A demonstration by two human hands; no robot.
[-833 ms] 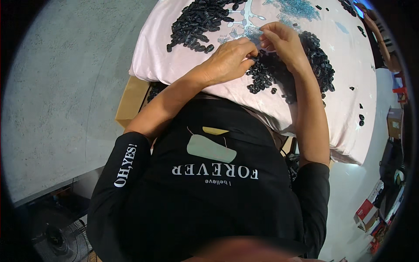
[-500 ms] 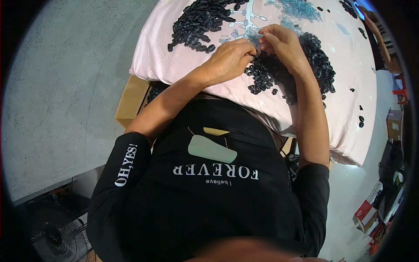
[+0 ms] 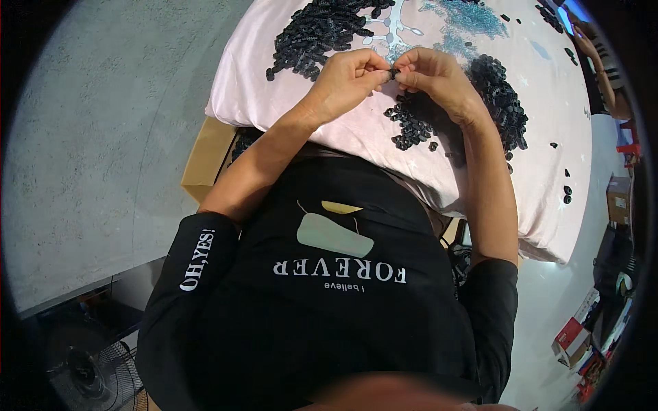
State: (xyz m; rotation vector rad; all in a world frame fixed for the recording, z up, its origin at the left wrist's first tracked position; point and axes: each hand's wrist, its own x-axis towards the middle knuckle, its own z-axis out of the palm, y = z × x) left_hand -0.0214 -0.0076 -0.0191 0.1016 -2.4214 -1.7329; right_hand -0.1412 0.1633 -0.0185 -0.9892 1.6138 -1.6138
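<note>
both hands, left hand (image 3: 346,75) and right hand (image 3: 439,79), pinch one small black part (image 3: 393,71) together at 12 o'clock over the pink-covered table (image 3: 548,171), looks mid-assembly, next probably a steady squeeze.

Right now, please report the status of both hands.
Left hand and right hand pinch one small black part together. Black parts pile beside right hand. Nothing blocking.
</note>
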